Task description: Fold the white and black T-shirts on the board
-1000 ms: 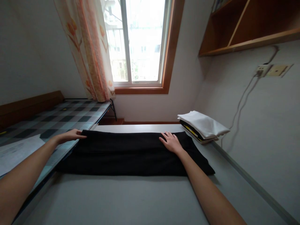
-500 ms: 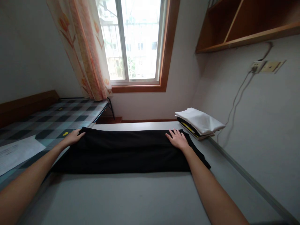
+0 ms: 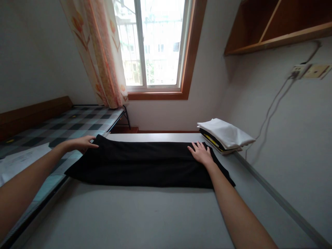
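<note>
A long black folded garment (image 3: 145,164) lies across the grey table (image 3: 145,218). My left hand (image 3: 81,143) is at the garment's far left corner, fingers closed round the raised cloth edge. My right hand (image 3: 201,153) lies flat on the garment's right end, fingers spread and pressing down. Just beyond my right hand sits a stack of folded clothes (image 3: 225,135), white on top, with black and yellow beneath.
A bed with a checked cover (image 3: 52,128) and a white paper (image 3: 18,160) on it stands at the left. Behind are a window (image 3: 154,45), a patterned curtain (image 3: 101,55), a wooden wall shelf (image 3: 280,24) and a socket with cables (image 3: 298,71) on the right wall.
My left hand has lifted the garment's left corner slightly off the table edge. My right hand has slid a little to the right along the cloth.
</note>
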`<action>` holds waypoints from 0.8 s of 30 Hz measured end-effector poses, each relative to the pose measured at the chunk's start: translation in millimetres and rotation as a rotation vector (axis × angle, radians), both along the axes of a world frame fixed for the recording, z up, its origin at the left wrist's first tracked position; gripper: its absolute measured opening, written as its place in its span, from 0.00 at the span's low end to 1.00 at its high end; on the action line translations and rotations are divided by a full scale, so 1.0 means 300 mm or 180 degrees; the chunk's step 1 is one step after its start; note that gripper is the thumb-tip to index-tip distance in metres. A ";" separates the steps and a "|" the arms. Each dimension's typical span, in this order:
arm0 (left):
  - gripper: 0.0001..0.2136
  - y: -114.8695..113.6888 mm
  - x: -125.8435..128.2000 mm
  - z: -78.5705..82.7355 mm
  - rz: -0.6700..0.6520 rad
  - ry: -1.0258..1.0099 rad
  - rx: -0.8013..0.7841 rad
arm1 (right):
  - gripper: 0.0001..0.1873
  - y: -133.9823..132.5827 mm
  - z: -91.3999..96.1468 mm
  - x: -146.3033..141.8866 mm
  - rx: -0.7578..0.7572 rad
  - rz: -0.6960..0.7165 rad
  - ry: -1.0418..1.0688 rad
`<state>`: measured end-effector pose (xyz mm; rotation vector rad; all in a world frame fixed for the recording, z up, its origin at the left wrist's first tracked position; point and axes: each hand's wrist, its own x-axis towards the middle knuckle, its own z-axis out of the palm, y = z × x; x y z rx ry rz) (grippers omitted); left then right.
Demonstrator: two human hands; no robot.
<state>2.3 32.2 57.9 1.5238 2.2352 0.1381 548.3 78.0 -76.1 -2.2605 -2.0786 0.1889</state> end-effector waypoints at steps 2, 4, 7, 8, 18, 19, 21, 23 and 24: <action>0.24 0.035 0.096 0.035 -0.0239 -0.0402 -0.0093 | 0.40 -0.002 0.005 -0.002 -0.0020 -0.0011 -0.0003; 0.34 0.067 0.222 0.040 -0.0400 -0.0499 0.0129 | 0.39 -0.006 0.010 -0.004 -0.0029 -0.0019 0.0001; 0.40 0.100 0.431 -0.024 -0.0835 -0.0640 0.0203 | 0.39 -0.011 0.015 -0.006 -0.0030 -0.0029 0.0018; 0.40 0.107 0.495 -0.060 -0.0972 -0.0642 0.0208 | 0.39 -0.013 0.015 -0.006 -0.0031 -0.0030 0.0023; 0.37 0.098 0.699 -0.242 -0.1677 0.0453 0.0184 | 0.38 -0.012 0.003 -0.001 0.0065 -0.0031 0.0058; 0.35 0.094 0.692 -0.238 -0.1709 0.0476 0.0236 | 0.38 -0.013 0.004 -0.002 0.0067 -0.0034 0.0060; 0.32 0.087 0.682 -0.235 -0.1745 0.0541 0.0355 | 0.38 -0.014 0.006 -0.004 0.0079 -0.0034 0.0074; 0.30 0.079 0.682 -0.241 -0.1772 0.0676 0.0480 | 0.38 -0.017 0.009 -0.005 0.0093 -0.0032 0.0093; 0.30 0.076 0.685 -0.248 -0.1788 0.0748 0.0534 | 0.38 -0.018 0.011 -0.006 0.0098 -0.0033 0.0103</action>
